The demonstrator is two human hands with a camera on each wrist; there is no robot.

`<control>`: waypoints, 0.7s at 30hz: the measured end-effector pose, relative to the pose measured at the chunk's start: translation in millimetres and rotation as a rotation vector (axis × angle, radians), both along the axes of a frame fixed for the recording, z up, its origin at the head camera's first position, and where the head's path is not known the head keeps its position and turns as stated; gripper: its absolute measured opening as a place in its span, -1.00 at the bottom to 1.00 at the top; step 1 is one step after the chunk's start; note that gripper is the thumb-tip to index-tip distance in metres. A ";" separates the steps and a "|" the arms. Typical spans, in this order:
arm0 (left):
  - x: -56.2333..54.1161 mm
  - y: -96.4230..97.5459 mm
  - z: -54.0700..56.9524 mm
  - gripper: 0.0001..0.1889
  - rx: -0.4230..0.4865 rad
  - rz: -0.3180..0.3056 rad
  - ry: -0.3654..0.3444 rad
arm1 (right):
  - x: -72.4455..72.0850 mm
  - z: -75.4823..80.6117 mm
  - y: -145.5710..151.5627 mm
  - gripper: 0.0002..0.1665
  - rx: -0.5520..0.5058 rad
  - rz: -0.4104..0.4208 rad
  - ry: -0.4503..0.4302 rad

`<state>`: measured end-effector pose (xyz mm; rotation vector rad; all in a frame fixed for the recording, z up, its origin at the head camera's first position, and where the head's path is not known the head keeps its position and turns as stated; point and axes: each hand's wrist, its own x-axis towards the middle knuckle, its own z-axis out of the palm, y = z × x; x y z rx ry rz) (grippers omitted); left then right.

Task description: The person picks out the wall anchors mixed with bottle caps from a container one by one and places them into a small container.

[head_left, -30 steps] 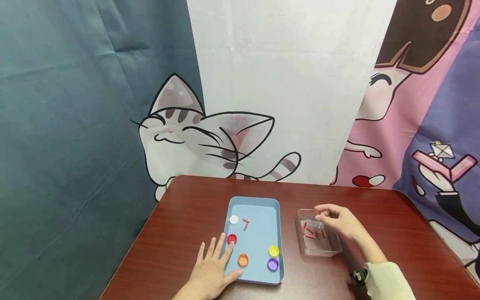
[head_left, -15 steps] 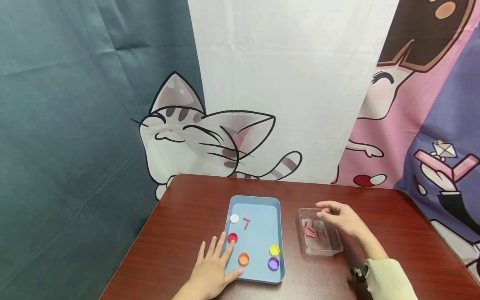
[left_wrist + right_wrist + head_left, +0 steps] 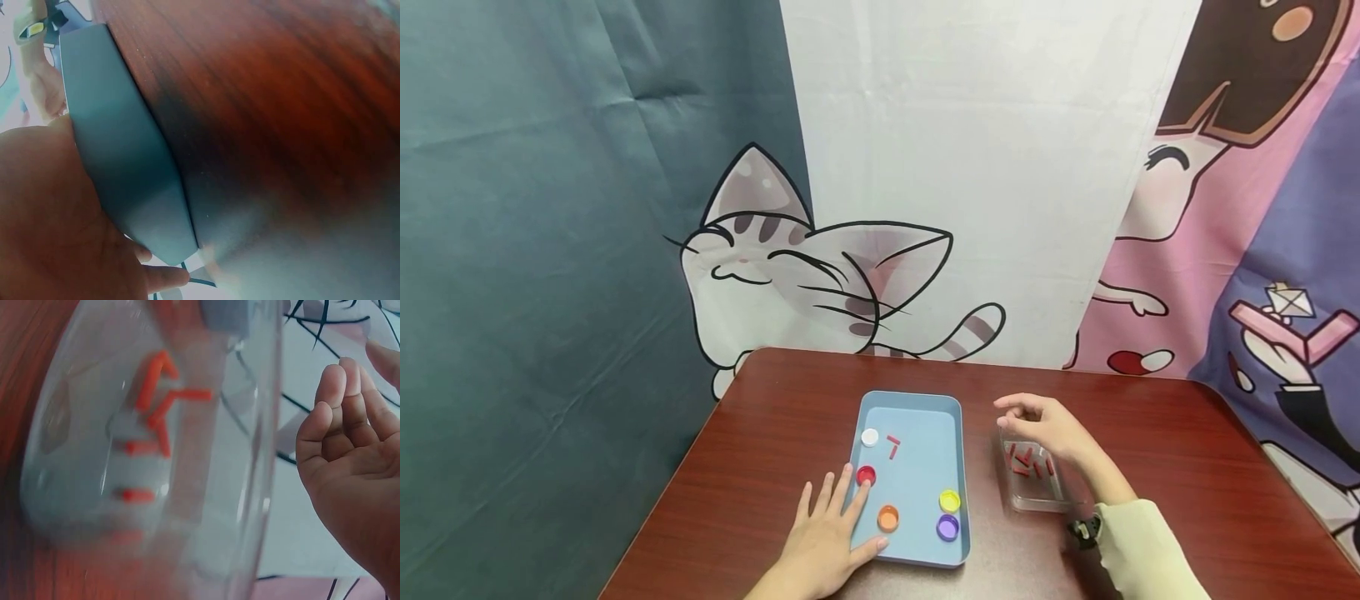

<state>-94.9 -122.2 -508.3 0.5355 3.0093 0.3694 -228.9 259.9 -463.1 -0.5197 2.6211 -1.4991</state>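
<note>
My left hand (image 3: 822, 535) rests with fingers spread over the left edge of a blue tray (image 3: 919, 468), its index fingertip at a red cap (image 3: 866, 475). Two short red sticks (image 3: 892, 441) lie inside the tray near a white cap (image 3: 869, 437). My right hand (image 3: 1051, 429) hovers over the far rim of a clear plastic box (image 3: 1039, 505), fingers loosely bent with nothing visible between them. Several red sticks (image 3: 150, 384) lie scattered on the box floor. In the left wrist view, the palm lies against the tray's outer side (image 3: 119, 137).
An orange cap (image 3: 888, 518), a yellow cap (image 3: 950, 500) and a purple cap (image 3: 947, 527) sit in the tray's near half. The brown table (image 3: 790, 417) carries both containers. Behind it hangs a printed cloth (image 3: 985, 167) with a cartoon cat.
My right hand has let go of a red stick, which now lies in the clear box, and has shifted left toward the tray. My left hand has stayed in place.
</note>
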 end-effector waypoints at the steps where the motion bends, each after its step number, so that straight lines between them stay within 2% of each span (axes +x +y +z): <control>1: -0.2 -0.1 -0.1 -0.11 0.001 -0.001 -0.002 | -1.6 -0.1 -3.8 -0.58 0.003 0.014 0.002; 16: -0.8 -1.1 -1.1 -0.11 0.001 -0.004 0.003 | -19.2 -2.9 -49.7 -0.57 -0.055 0.124 -0.050; 21: -1.1 -1.3 -0.9 -0.11 0.004 -0.005 0.004 | -26.2 -4.4 -62.7 -0.60 -0.039 0.168 -0.047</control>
